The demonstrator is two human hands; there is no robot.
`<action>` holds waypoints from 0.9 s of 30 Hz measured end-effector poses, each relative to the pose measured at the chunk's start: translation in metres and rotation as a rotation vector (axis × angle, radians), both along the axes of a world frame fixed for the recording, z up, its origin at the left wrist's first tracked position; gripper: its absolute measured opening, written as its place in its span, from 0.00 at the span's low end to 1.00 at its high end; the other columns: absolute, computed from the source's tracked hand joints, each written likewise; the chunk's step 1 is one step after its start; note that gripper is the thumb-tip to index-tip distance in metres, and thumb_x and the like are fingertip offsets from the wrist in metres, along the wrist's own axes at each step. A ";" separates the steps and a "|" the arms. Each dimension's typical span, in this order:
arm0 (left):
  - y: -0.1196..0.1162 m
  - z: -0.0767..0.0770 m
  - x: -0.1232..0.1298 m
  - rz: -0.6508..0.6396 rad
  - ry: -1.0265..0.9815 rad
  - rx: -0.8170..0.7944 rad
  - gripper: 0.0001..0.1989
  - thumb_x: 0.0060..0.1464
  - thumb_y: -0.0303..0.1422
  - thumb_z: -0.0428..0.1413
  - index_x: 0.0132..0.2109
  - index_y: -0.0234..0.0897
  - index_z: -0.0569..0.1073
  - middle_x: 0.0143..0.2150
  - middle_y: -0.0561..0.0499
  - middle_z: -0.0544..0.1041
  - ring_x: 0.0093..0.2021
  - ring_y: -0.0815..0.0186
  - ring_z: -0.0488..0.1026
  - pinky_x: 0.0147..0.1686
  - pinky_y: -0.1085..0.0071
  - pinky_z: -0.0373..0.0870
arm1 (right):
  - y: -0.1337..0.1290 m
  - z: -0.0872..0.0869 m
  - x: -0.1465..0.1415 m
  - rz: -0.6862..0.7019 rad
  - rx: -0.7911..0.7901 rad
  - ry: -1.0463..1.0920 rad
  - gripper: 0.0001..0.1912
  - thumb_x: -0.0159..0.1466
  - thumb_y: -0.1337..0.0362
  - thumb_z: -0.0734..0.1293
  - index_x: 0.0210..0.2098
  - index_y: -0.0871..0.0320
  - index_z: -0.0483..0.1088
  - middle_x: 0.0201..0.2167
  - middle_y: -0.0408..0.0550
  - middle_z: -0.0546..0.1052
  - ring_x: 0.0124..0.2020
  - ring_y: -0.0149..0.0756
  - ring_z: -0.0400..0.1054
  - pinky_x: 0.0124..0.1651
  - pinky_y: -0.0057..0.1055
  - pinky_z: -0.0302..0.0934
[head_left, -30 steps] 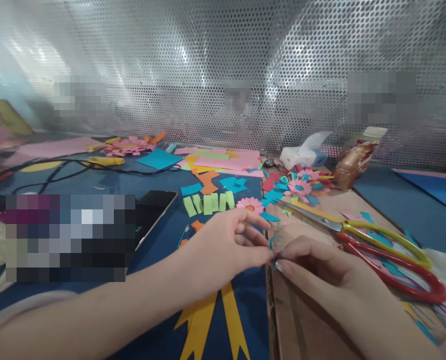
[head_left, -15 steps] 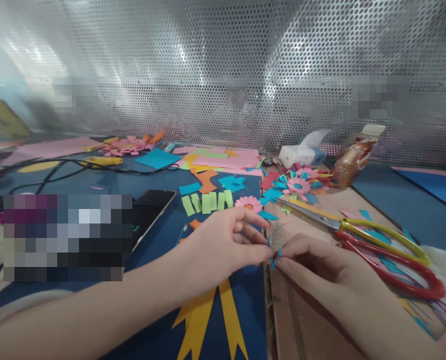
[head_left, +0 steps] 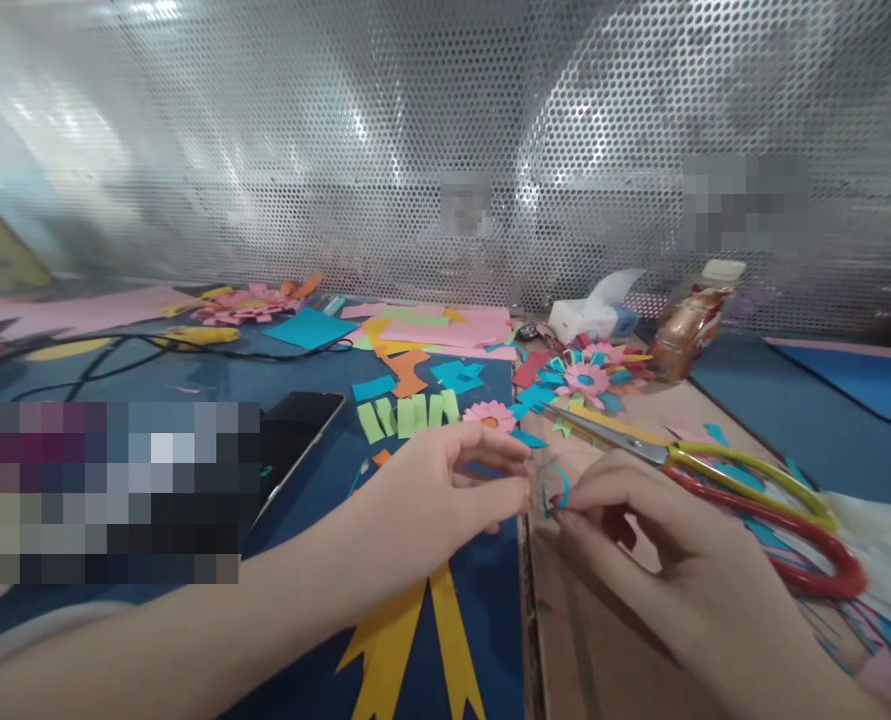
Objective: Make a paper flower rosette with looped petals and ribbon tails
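A thin blue paper strip (head_left: 563, 484), bent into a loop, is pinched between the thumb and index finger of my right hand (head_left: 647, 540). My left hand (head_left: 460, 480) is just left of it, thumb and fingers bent toward the loop; whether anything is between its fingertips is too blurred to tell. Beyond my hands lie a small pink paper flower (head_left: 490, 417) and a row of green folded strips (head_left: 413, 415). Yellow notched ribbons (head_left: 392, 650) extend below my left wrist. Scissors (head_left: 760, 500) with red and yellow handles rest beyond my right hand.
A phone (head_left: 295, 440) lies on the blue table at left, near black cables (head_left: 115, 330). Farther back are pink paper sheets (head_left: 452, 328), a tissue pack (head_left: 584, 318) and a brown bottle (head_left: 691, 330). A perforated metal panel (head_left: 415, 130) stands behind.
The blue strip's loop now shows more openly at my right fingertips. My left thumb has drawn slightly away from the strip. The whole view has shifted a little.
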State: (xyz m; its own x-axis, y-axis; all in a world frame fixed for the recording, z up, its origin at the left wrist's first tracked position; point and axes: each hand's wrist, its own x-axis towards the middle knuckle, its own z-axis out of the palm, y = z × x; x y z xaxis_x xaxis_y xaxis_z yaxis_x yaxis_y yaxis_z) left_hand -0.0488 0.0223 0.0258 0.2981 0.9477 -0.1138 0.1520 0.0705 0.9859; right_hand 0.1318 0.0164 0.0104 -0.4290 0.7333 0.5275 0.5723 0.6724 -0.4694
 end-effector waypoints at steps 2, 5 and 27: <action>-0.001 0.002 0.001 0.027 -0.011 -0.020 0.08 0.50 0.36 0.52 0.34 0.35 0.71 0.30 0.52 0.73 0.29 0.70 0.71 0.24 0.78 0.65 | 0.001 0.005 0.005 0.068 0.241 -0.070 0.07 0.59 0.72 0.61 0.27 0.54 0.65 0.24 0.42 0.69 0.26 0.29 0.63 0.26 0.26 0.59; -0.004 0.004 0.002 -0.066 -0.056 -0.181 0.18 0.52 0.44 0.48 0.28 0.32 0.70 0.23 0.53 0.70 0.19 0.72 0.69 0.16 0.79 0.61 | -0.001 0.008 0.013 0.149 0.410 -0.137 0.11 0.61 0.72 0.57 0.26 0.53 0.65 0.21 0.42 0.69 0.24 0.31 0.62 0.28 0.29 0.59; -0.019 0.004 0.003 -0.487 -0.116 -0.271 0.10 0.50 0.30 0.52 0.36 0.37 0.77 0.28 0.50 0.77 0.25 0.72 0.73 0.17 0.85 0.62 | -0.010 -0.016 0.035 0.110 0.692 -0.271 0.13 0.65 0.65 0.55 0.41 0.44 0.69 0.22 0.37 0.75 0.25 0.31 0.66 0.31 0.31 0.60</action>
